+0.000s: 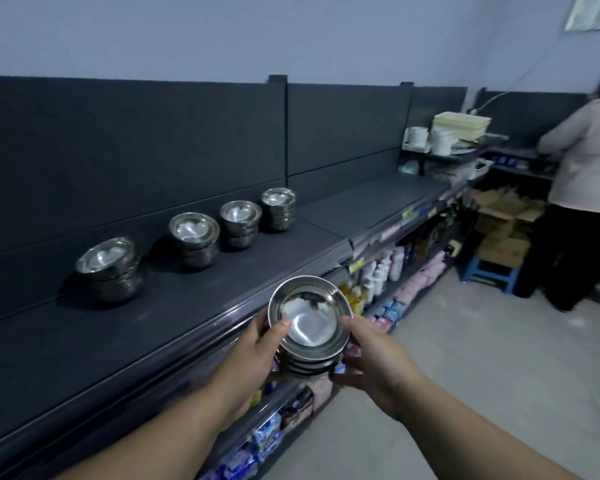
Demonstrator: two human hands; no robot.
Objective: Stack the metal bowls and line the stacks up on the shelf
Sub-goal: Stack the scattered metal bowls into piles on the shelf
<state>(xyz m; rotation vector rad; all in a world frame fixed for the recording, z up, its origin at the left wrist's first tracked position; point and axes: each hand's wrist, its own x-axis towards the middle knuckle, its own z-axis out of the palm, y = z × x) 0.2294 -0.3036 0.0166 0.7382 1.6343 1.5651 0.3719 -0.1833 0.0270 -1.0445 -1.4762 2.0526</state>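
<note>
Held stack: a stack of shiny round metal bowls [310, 327], nested one inside another, is carried in the air in front of the shelf's front edge, tilted so the top bowl's inside faces the camera; at least 4 rims show along its lower side.
Left hand: the left hand [257, 351] grips the stack's left side, thumb on the top bowl's rim, fingers [261, 320] wrapped behind and clamped on the stack.
Right hand: the right hand [371, 362] holds the stack's right side and underside, thumb at the rim, fingers curled beneath and clamped on the stack.
Shelf: the long dark grey top shelf [83, 341] runs from the lower left toward the upper right, with a dark back panel behind it.
Stacks on shelf: 4 stacks of metal bowls stand in a row near the back panel, apart from each other: the nearest stack [109, 268], the second stack [194, 239], the third stack [240, 223] and the farthest stack [278, 208].
Lower shelves: bottles and coloured packets [378, 275] fill the tiers below.
Far end: white dishes and cream trays [444, 131] sit on a raised rack.
Floor: a blue plastic stool [489, 271] stands beside cardboard boxes [503, 230].
Other person: a person in a pale top and dark trousers [582, 188] stands at the far right, turned away.
</note>
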